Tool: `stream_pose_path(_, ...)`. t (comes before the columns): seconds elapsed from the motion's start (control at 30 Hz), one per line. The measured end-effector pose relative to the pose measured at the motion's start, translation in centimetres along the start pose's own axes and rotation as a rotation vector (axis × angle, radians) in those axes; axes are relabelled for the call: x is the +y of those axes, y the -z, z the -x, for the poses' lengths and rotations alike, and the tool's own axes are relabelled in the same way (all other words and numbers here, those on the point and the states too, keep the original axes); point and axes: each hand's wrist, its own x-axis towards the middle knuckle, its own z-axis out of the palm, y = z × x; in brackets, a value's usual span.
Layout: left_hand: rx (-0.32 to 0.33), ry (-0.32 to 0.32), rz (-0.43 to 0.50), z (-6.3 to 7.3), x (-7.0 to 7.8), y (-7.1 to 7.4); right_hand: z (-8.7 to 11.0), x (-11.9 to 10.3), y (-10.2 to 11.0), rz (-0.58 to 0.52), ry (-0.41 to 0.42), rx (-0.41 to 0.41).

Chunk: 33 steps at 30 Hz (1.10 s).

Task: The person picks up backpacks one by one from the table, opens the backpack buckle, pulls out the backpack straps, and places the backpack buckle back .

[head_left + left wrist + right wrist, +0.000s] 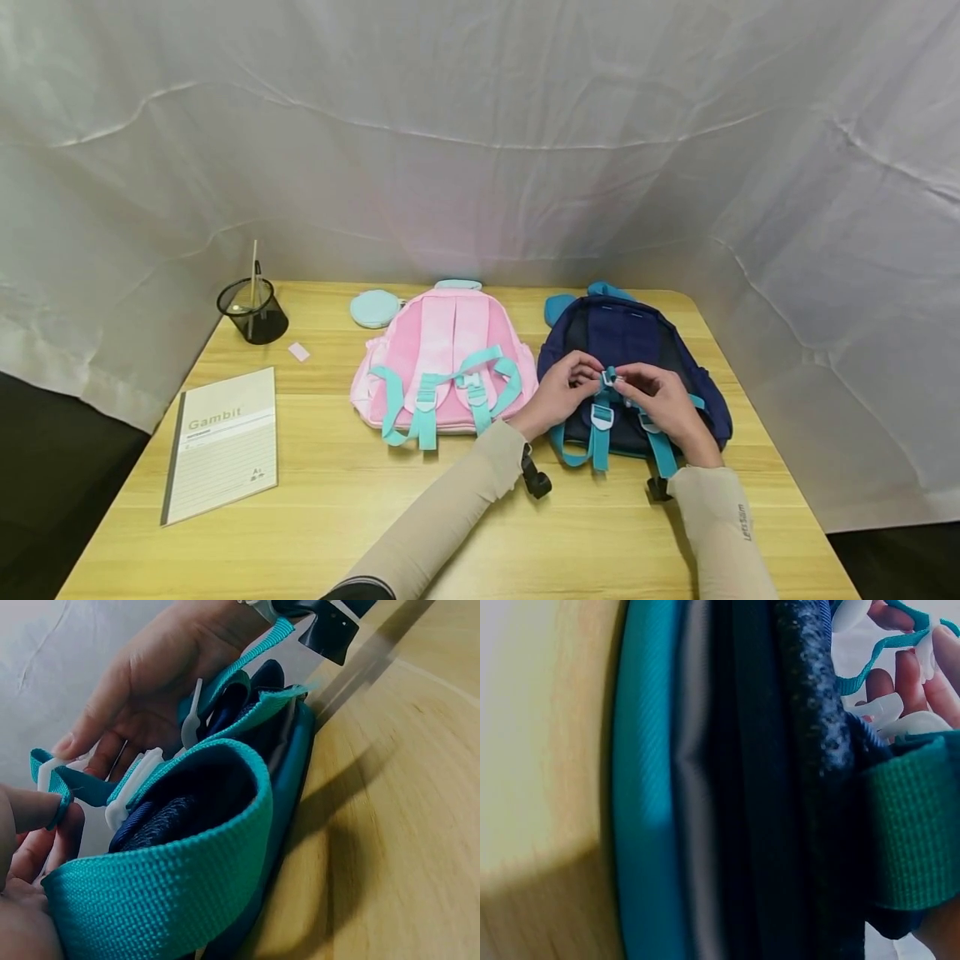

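Observation:
A navy backpack (pixel 626 333) with teal straps lies on the table at the right, its strap side up. Above it, my left hand (pixel 564 390) and right hand (pixel 663 404) meet at a small white buckle (pixel 609 379) threaded with teal webbing. Seen from the left wrist, the left fingers (pixel 37 814) pinch the webbing beside the white buckle (pixel 46 774), and the right thumb presses on its other side. A wide teal strap (pixel 165 892) loops in front. Fingertips (pixel 911 679) and thin webbing (pixel 881 649) show at the right wrist view's upper corner.
A pink backpack (pixel 453 333) with mint straps lies left of the navy one, a pale blue round pouch (pixel 375 308) beside it. Farther left are a black mesh pen cup (pixel 258 321), a pink eraser-like piece (pixel 298 352) and a notebook (pixel 221 446). Grey curtains (pixel 480 142) surround the table.

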Motion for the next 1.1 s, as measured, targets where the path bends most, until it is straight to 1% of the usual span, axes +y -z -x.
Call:
stream_pose_path(0.13, 0.014, 0.012, 0.027, -0.07, -0.07, -0.05, 0.02, -0.14, -0.05, 0.021, -0.008, -0.005)
stream_pose_path(0.3, 0.026, 0.023, 0.053, -0.14, 0.04, -0.08, -0.13, -0.10, -0.08, 0.044, 0.026, -0.004)
stream_pose_path(0.4, 0.019, 0.023, 0.069, -0.26, 0.12, -0.06, -0.21, -0.03, -0.05, 0.055, 0.030, 0.004)
stream_pose_path(0.6, 0.009, 0.035, 0.043, -0.34, 0.17, -0.04, -0.27, 0.12, -0.06, 0.062, 0.028, 0.013)
stream_pose_path(0.73, 0.024, 0.047, 0.063, -0.21, 0.34, -0.06, -0.28, 0.30, -0.09, 0.051, 0.025, 0.028)
stream_pose_path(0.83, 0.021, 0.044, 0.073, -0.14, 0.51, -0.04, -0.29, 0.39, -0.09, 0.043, 0.023, 0.038)
stream_pose_path(0.93, 0.020, 0.032, 0.055, -0.16, 0.43, -0.04, -0.33, 0.38, -0.11, 0.042, 0.024, 0.029)
stream_pose_path(1.1, 0.021, 0.026, 0.067, -0.21, 0.21, 0.00, -0.30, 0.12, -0.12, 0.048, 0.019, 0.020)
